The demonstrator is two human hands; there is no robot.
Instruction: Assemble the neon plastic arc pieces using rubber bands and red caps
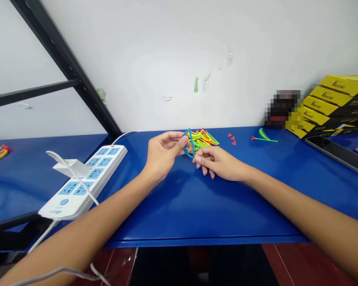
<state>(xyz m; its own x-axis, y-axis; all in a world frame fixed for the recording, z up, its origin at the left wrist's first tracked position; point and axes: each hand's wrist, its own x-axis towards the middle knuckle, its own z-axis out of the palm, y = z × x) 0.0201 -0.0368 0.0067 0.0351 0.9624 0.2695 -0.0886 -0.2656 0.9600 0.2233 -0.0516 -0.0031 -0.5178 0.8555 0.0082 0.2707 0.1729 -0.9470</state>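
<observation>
Both hands are at a thin blue plastic toy bow (192,143), whose curved strips form a narrow loop. My left hand (164,153) pinches it from the left between thumb and fingers. At its lower end, the thumb and forefinger of my right hand (216,162) are closed on it, while the other fingers hang curled. Just behind lies a pile of yellow, green and orange plastic pieces (207,137), some tipped in red and partly hidden by the hands. A few small red suction cups (233,138) lie right of the pile.
Further right are a green toy bow (263,134) and a red-tipped stick (265,140). A phone (337,155) lies before stacked yellow boxes (325,101). On the left, a white power strip (86,178) with a plugged-in charger (73,168) stands by a black metal frame (68,67).
</observation>
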